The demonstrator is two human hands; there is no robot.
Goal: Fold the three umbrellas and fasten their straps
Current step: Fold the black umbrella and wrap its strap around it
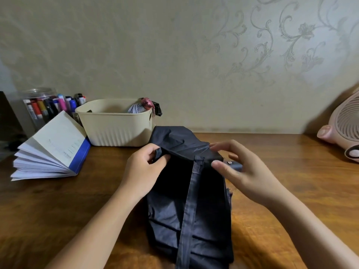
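Your left hand (143, 167) and right hand (243, 172) both pinch the umbrella canopy (169, 216); strap tab (233, 164) beside right thumb. Loosen either grip (slick fabric) and pleats likely slump.

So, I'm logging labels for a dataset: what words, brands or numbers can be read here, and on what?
Nothing can be quoted.
Open book: faint printed lines, too blurred to read.
Markers in the jar: labels too small to read.
Dark umbrella: no text visible.

Open table (291, 171) right of umbrella (204, 210); basket (114, 131) and book (58, 144) behind-left, fan (343, 129) far right.
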